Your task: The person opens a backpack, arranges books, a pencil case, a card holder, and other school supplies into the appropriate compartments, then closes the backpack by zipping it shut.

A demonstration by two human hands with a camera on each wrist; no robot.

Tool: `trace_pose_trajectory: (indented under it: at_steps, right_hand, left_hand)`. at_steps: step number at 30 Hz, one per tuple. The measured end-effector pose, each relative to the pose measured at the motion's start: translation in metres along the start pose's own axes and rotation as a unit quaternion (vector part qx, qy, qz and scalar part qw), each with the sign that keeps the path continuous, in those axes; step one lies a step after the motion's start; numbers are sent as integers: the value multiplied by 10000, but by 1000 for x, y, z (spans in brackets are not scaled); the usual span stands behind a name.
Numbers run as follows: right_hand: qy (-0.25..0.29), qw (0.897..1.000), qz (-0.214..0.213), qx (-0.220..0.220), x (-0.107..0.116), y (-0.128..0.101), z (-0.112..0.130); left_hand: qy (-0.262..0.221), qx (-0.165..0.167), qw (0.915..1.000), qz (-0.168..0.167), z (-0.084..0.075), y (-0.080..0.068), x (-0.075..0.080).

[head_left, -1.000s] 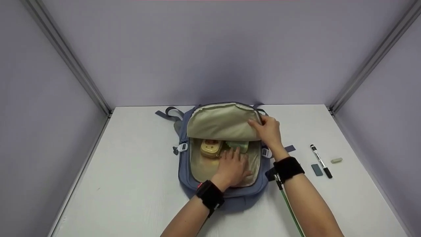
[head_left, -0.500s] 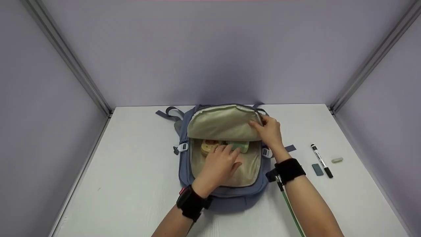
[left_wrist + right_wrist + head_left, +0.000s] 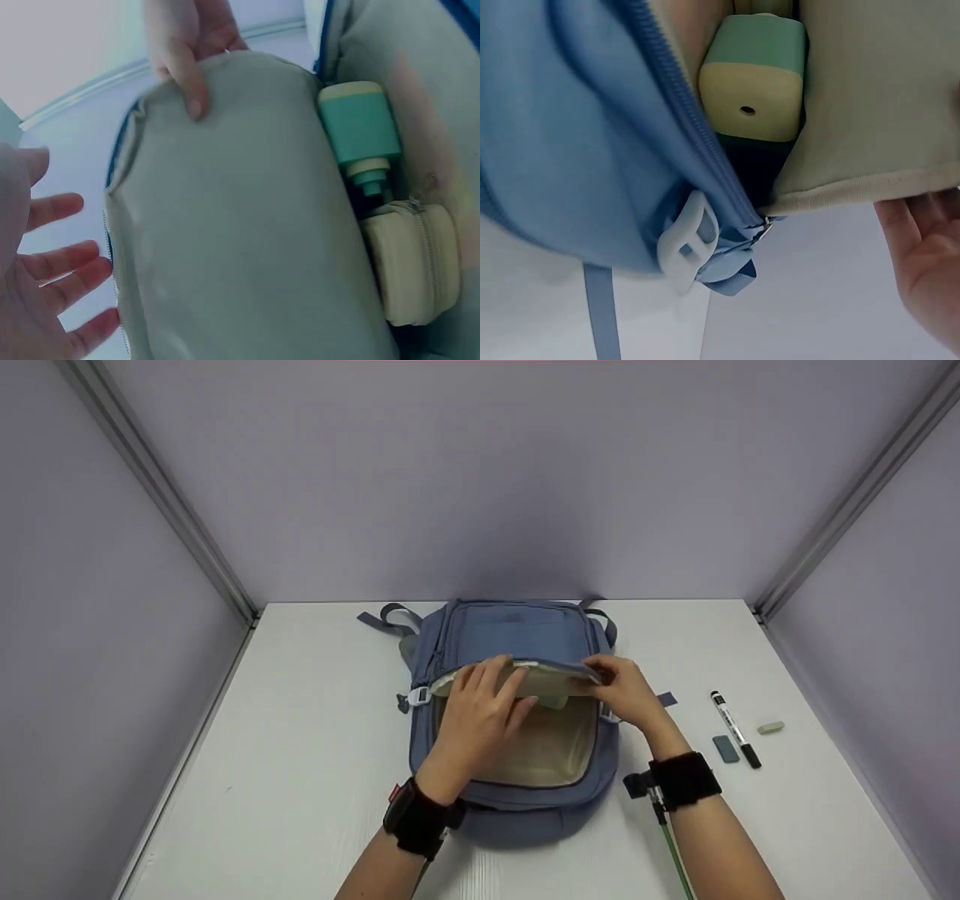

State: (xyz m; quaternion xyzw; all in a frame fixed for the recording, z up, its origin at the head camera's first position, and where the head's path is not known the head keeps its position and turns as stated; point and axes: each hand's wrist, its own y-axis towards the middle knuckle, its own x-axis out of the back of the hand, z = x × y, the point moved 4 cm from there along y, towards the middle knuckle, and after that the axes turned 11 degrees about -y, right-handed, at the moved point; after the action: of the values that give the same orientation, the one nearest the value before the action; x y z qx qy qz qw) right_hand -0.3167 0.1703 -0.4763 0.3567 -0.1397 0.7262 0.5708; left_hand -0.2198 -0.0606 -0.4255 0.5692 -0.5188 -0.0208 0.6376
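A blue backpack (image 3: 517,630) lies on the table, its front pocket unzipped. My right hand (image 3: 628,694) pinches the right edge of the pocket's flap (image 3: 240,195), thumb on the pale lining. My left hand (image 3: 476,720) reaches across the flap's left part, fingers spread and slightly bent, fingertips right at the zip edge. Inside the pocket sits a green and cream pencil sharpener (image 3: 361,127), its round hole showing in the right wrist view. Beside it is a small yellow zip case (image 3: 416,262), hidden behind the left hand in the head view.
On the table to the right lie a black and white marker (image 3: 735,729), a blue-grey eraser (image 3: 725,748) and a small pale green block (image 3: 771,727). White buckles (image 3: 419,696) and loose straps (image 3: 397,615) stick out at the bag's sides. Panels enclose the table.
The flap has come down toward me with my right hand, baring the bag's blue upper front. My left hand has left the pocket's inside and moved left and up to the flap's edge.
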Motion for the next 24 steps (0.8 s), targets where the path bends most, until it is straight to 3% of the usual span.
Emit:
trace_pose_trajectory:
  at_steps: [4, 6, 9, 13, 17, 21, 24]
  right_hand:
    - [147, 9983, 392, 410, -3, -13, 1]
    - [110, 9955, 659, 667, -5, -20, 2]
    - [-302, 9886, 1103, 984, -6, -30, 3]
    - [-708, 9774, 1738, 976, -7, -40, 0]
    - [-452, 9715, 2183, 809, -6, -42, -4]
    - [-1, 9745, 2158, 617, -2, -37, -9]
    - [164, 9871, 1573, 270, 2, -30, -15]
  left_hand:
    - [-21, 321, 9994, 83, 3, -4, 3]
    - [-12, 508, 9982, 309, 6, -6, 2]
    - [79, 822, 9900, 1143, 10, -14, -4]
    - [169, 1077, 9662, 2334, 13, -35, -21]
    - [159, 1295, 9514, 2791, 20, -53, -36]
    - [94, 1538, 9417, 2991, 29, -65, -48]
    - [39, 1653, 9370, 3077, 35, -72, -54]
